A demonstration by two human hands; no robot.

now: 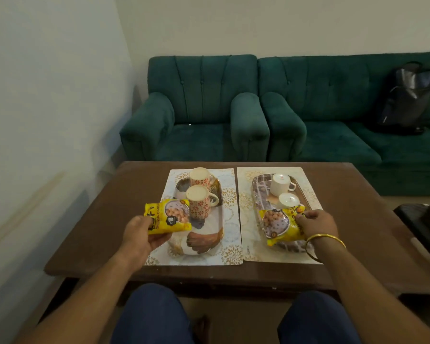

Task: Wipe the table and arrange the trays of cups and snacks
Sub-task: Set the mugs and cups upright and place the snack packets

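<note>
Left hand (138, 234) grip closed on snack packet (168, 216), lifted; empty near end of left tray (201, 240) just right of grip.

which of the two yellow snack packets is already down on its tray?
The right snack packet, under the right hand, lies on the near end of the right tray. The left snack packet is held in the left hand, raised beside the left tray.

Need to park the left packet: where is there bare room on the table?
The near end of the left tray, in front of the patterned cups, is bare. So is the brown table left of the mat. The right tray is crowded.
</note>
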